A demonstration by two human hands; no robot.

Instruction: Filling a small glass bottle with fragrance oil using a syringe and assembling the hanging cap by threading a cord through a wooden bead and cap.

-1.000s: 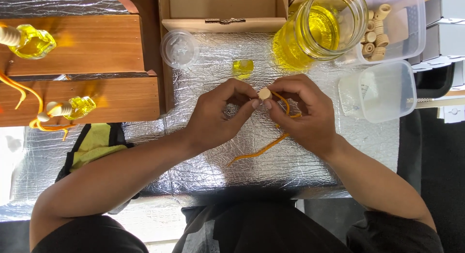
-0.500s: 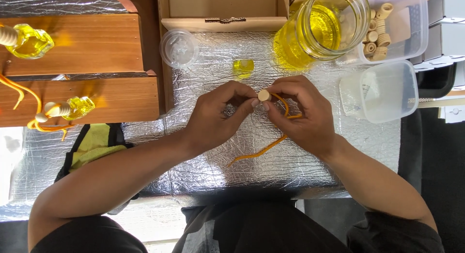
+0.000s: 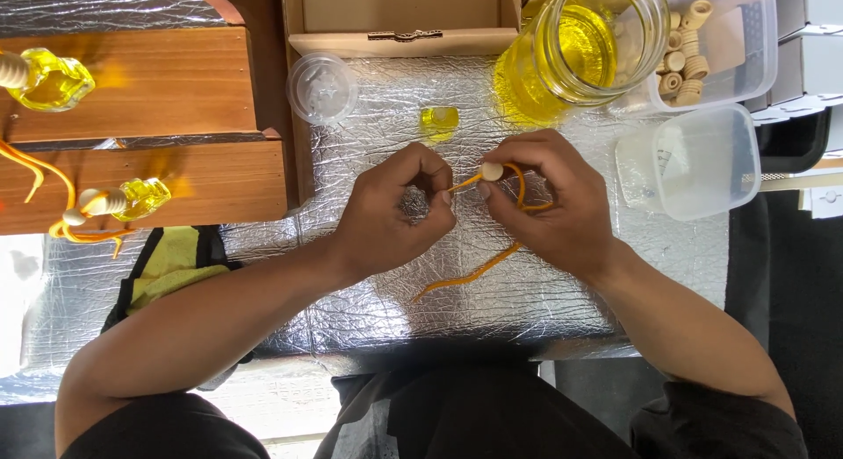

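Yellow liquid is glowing all over this scene. Going from the far left: two small filled bottles are sitting on the wooden steps, one on the upper step [image 3: 51,79] and one with an orange cord on the lower step [image 3: 132,198]. Next over, a clear plastic lid [image 3: 322,88] is lying on the foil-covered desk [image 3: 527,292], and a tiny yellow bottle [image 3: 438,122] is standing just beyond the hands.

Middle of the desk is where it's happening. The left hand [image 3: 391,215] is pinching one end of the orange cord [image 3: 470,270] between thumb and fingertips, grip pressed together. The right hand [image 3: 549,204] is pinching the little wooden bead [image 3: 492,171], cord looping around its fingers and the loose tail trailing down over the foil toward the person.

Compared with a second back, the hands are sitting a touch further apart, and a short stretch of cord is now showing between them, so my guess is the cord is getting pulled through the bead.

Off to the right: big glass jar [image 3: 584,46] of yellow liquid, tub of wooden caps [image 3: 689,46], empty clear tub [image 3: 694,160].
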